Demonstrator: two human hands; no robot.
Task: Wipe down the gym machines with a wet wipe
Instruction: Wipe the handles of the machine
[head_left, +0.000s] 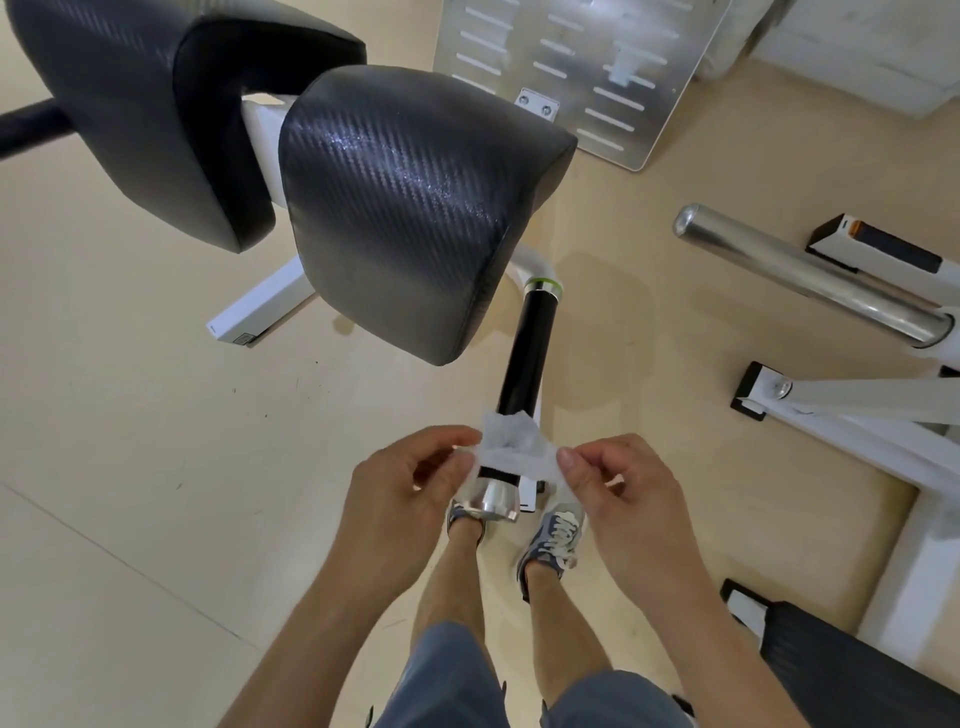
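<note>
Step in hand: cleaning the black handle (527, 353) of the machine, as I judge it.
Wet wipe (511, 449): laid across the handle, just above the chrome end cap (493, 501).
Left hand (410, 483): the grip is closed, thumb and fingers pinching the left end of the wipe.
Right hand (618, 483): the grip is closed the same way on the right end.
Good method: hold both ends tight so the wipe wraps the round bar, pull them in turn, and travel slowly toward the green ring (543, 285).
Not to forget: the end cap and the underside of the handle.
Risk: pulled too hard, the thin wipe may tear or bunch.
</note>
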